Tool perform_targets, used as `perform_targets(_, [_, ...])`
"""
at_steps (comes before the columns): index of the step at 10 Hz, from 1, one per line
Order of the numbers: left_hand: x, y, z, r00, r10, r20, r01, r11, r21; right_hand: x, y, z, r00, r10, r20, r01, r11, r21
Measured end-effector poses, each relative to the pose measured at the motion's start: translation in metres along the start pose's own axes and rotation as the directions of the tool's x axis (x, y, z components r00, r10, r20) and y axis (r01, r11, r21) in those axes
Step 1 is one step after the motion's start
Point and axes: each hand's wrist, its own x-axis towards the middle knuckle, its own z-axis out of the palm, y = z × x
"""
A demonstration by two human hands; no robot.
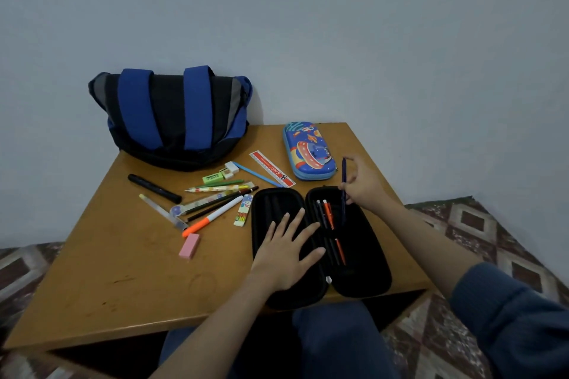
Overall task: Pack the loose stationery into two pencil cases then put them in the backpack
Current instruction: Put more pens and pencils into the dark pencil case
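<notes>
The low orange-brown wooden table (123, 271) is showing a smooth, faintly sheeny top with small dark scuffs. The blue-and-black cloth backpack (172, 120) is looking matt and woven. The blue cartoon-printed hard-shell pencil case (308, 151) is gleaming, its moulded cover glossy. The open black zip pencil case (369, 255) is showing a dull, matt fabric lining. The slim dark blue pen (344, 171) is looking like smooth plastic, as are the red-and-white flat ruler (272, 168) and the white marker with an orange cap (215, 215). The pink block eraser (189, 245) is appearing matt and rubbery. The dark blue ribbed cloth sleeve (508, 317) is looking soft and dull.
</notes>
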Motion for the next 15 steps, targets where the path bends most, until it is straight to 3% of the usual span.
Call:
perform_targets(4, [0.001, 0.0, 0.001, 1.0, -0.001, -0.009, 0.001, 1.0, 0.025, 0.008, 0.007, 0.004, 0.998, 0.045, 0.053, -0.048, 0.997, 0.058])
perform_targets(7, [0.0, 0.0, 0.0, 1.0, -0.002, -0.009, 0.002, 1.0, 0.027, 0.011, 0.007, 0.003, 0.999, 0.035, 0.016, -0.037, 0.988, 0.153])
perform_targets(9, [-0.001, 0.0, 0.0, 1.0, -0.002, -0.011, 0.002, 1.0, 0.025, 0.0, 0.011, 0.012, 0.97, 0.09, 0.226, -0.118, 0.987, 0.113])
perform_targets(11, [-0.001, 0.0, 0.001, 1.0, 0.001, -0.018, -0.001, 1.0, 0.022, -0.007, 0.014, 0.013, 0.968, 0.124, 0.219, -0.158, 0.977, 0.145])
perform_targets(12, [-0.001, 0.0, 0.001, 1.0, 0.0, -0.018, 0.001, 1.0, 0.028, -0.009, 0.014, 0.018, 0.951, 0.185, 0.249, -0.193, 0.981, 0.007])
perform_targets(13, [-0.001, 0.0, 0.001, 1.0, 0.001, -0.018, -0.001, 1.0, 0.021, -0.008, 0.011, 0.022, 0.965, 0.19, 0.181, -0.188, 0.982, -0.031])
perform_targets(14, [-0.001, 0.0, 0.001, 1.0, 0.001, -0.018, -0.001, 1.0, 0.017, -0.006, 0.012, 0.017, 0.996, 0.076, 0.039, -0.079, 0.994, 0.071])
perform_targets(15, [-0.001, 0.0, 0.001, 1.0, -0.002, -0.016, 0.003, 1.0, 0.009, -0.005, 0.003, 0.008, 0.996, 0.09, 0.005, -0.088, 0.955, 0.282])
